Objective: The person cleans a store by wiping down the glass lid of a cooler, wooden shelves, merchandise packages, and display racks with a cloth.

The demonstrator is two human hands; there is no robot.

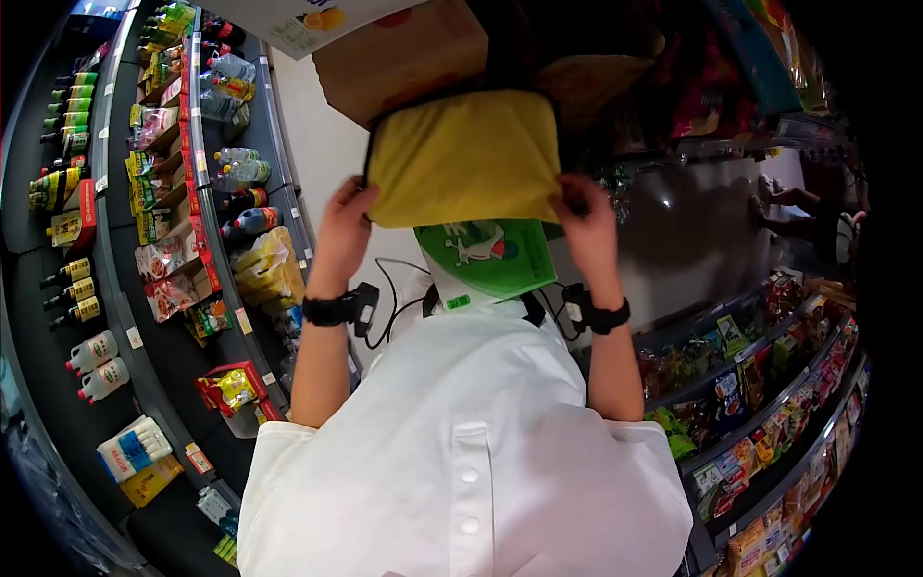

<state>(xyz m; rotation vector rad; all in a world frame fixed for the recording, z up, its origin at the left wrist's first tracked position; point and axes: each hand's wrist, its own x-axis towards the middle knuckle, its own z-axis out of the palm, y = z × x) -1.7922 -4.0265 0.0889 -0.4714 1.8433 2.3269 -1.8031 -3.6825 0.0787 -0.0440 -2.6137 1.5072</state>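
A yellow cloth point(463, 159) with a dark edge is spread between my two hands. My left hand point(352, 207) pinches its lower left corner, and my right hand point(583, 207) grips the lower right one. Just below the cloth, and partly covered by it, is a green and white package point(490, 258) with a printed figure. Beyond the cloth's upper edge stands a brown cardboard box point(399, 60).
Shelves of bottles and packets point(173, 192) run along the left. Snack shelves point(769, 423) fill the lower right. A white carton point(312, 19) is at the top. Another person's hand point(793, 198) shows at the far right. Cables hang near both wrists.
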